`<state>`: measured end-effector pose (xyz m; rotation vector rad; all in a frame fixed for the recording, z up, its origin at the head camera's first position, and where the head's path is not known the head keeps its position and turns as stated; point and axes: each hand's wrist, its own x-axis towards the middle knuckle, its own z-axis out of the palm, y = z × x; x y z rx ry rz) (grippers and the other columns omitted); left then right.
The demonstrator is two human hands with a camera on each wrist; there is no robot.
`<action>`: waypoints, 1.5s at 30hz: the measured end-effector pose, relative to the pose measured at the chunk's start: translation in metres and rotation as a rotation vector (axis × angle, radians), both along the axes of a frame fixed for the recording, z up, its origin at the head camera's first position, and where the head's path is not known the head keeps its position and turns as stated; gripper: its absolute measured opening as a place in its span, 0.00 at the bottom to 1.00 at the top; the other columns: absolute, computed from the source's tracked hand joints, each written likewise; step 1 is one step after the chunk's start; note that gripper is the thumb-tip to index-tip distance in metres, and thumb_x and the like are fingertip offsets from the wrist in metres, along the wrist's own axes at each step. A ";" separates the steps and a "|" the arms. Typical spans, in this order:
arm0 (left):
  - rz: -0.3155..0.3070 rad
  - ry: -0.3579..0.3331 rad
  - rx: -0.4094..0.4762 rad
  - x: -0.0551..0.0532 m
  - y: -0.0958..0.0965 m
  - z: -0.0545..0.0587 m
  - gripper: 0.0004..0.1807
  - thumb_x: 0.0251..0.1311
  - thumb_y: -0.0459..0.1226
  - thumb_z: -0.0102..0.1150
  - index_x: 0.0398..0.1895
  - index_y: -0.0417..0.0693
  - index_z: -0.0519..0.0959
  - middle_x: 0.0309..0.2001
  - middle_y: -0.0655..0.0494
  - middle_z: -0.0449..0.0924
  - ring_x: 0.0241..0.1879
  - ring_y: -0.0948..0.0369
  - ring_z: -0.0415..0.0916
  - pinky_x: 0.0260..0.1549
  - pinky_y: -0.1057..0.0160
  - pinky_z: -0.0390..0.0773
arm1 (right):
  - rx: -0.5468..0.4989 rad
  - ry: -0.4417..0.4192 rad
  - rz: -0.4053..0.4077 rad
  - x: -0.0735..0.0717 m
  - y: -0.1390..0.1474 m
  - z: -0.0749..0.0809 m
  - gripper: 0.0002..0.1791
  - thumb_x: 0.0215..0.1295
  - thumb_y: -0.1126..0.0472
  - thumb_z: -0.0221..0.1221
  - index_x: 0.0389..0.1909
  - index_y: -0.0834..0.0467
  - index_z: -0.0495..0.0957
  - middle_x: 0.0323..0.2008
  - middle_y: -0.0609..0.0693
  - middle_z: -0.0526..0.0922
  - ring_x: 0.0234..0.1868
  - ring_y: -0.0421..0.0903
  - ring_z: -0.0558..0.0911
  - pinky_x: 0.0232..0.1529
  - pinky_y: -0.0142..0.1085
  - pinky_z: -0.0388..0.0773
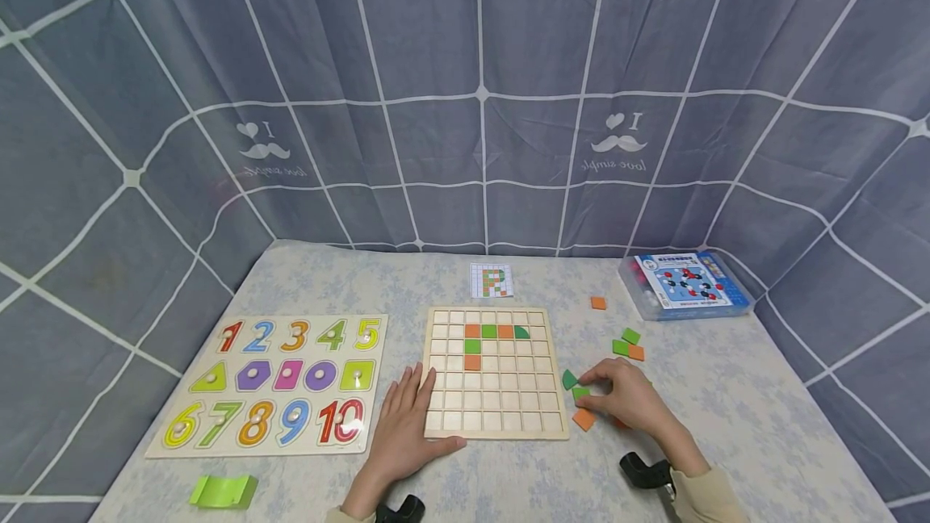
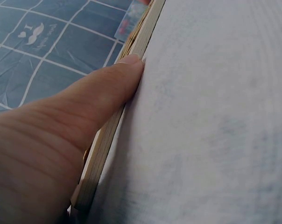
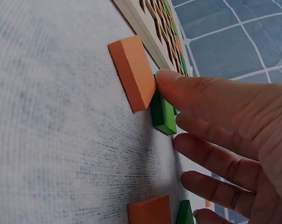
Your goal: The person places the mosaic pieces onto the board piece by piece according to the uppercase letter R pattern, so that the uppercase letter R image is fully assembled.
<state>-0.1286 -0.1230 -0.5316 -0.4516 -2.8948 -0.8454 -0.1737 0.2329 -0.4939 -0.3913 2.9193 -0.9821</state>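
Note:
The wooden grid board lies flat on the table, with orange and green square tiles and one dark green rounded piece in its upper cells. My left hand rests at the board's lower left corner, fingers extended by the left edge. In the left wrist view its thumb presses the board's front edge. Right of the board, my right hand pinches a green square tile between thumb and fingers. Close by lie a dark green rounded piece and an orange tile.
A pattern card lies behind the board. Loose green and orange tiles are at the right, before a clear plastic box. To the left are a number-and-shape puzzle and a green curved block.

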 end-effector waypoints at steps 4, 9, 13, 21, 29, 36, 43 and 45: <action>-0.001 0.000 0.000 0.000 0.000 0.000 0.60 0.41 0.65 0.65 0.72 0.38 0.56 0.70 0.37 0.51 0.71 0.44 0.41 0.66 0.47 0.40 | 0.004 -0.012 -0.013 -0.001 -0.001 0.000 0.12 0.44 0.54 0.74 0.31 0.52 0.85 0.30 0.40 0.79 0.37 0.43 0.76 0.39 0.42 0.73; -0.003 -0.001 0.000 -0.001 0.000 -0.001 0.60 0.41 0.65 0.65 0.72 0.38 0.56 0.71 0.37 0.51 0.71 0.44 0.41 0.66 0.47 0.40 | 0.003 -0.011 -0.014 -0.001 -0.001 0.000 0.11 0.44 0.55 0.75 0.29 0.51 0.84 0.29 0.39 0.79 0.36 0.43 0.76 0.39 0.42 0.73; -0.004 -0.005 0.006 0.000 0.000 0.000 0.60 0.41 0.65 0.65 0.72 0.38 0.56 0.70 0.37 0.51 0.71 0.44 0.41 0.66 0.46 0.40 | 0.010 0.003 -0.001 -0.001 0.000 -0.001 0.11 0.43 0.55 0.75 0.27 0.50 0.84 0.28 0.39 0.78 0.34 0.42 0.75 0.38 0.41 0.72; 0.000 0.001 0.007 0.001 0.001 0.001 0.60 0.41 0.65 0.65 0.72 0.38 0.56 0.70 0.36 0.52 0.71 0.44 0.41 0.66 0.46 0.41 | 0.044 0.000 0.013 -0.001 0.000 -0.002 0.11 0.44 0.55 0.75 0.26 0.49 0.81 0.28 0.39 0.76 0.34 0.42 0.72 0.38 0.42 0.71; -0.003 0.008 -0.002 0.000 0.000 -0.001 0.60 0.41 0.66 0.65 0.72 0.38 0.56 0.70 0.37 0.51 0.71 0.44 0.41 0.66 0.46 0.41 | 0.057 -0.019 0.019 -0.001 -0.002 0.000 0.12 0.45 0.56 0.74 0.24 0.50 0.78 0.24 0.42 0.72 0.28 0.43 0.65 0.29 0.37 0.63; -0.004 0.013 0.000 0.000 -0.001 -0.003 0.60 0.41 0.66 0.64 0.72 0.38 0.56 0.70 0.37 0.51 0.71 0.44 0.41 0.66 0.45 0.41 | 0.033 -0.016 0.043 -0.001 -0.001 0.000 0.13 0.46 0.55 0.74 0.24 0.50 0.77 0.20 0.42 0.68 0.24 0.42 0.64 0.25 0.34 0.60; -0.003 0.012 -0.005 0.000 -0.001 -0.002 0.60 0.41 0.66 0.65 0.72 0.38 0.56 0.70 0.37 0.52 0.71 0.44 0.41 0.66 0.46 0.41 | -0.032 -0.004 0.098 -0.001 0.002 -0.003 0.13 0.49 0.55 0.72 0.25 0.51 0.75 0.21 0.40 0.71 0.21 0.38 0.66 0.22 0.32 0.63; -0.005 0.011 -0.003 0.000 -0.001 -0.002 0.60 0.41 0.66 0.65 0.72 0.38 0.57 0.70 0.37 0.52 0.71 0.44 0.41 0.66 0.46 0.41 | -0.063 -0.013 0.104 -0.001 0.003 -0.005 0.12 0.50 0.56 0.72 0.26 0.51 0.75 0.21 0.40 0.72 0.21 0.38 0.66 0.21 0.32 0.64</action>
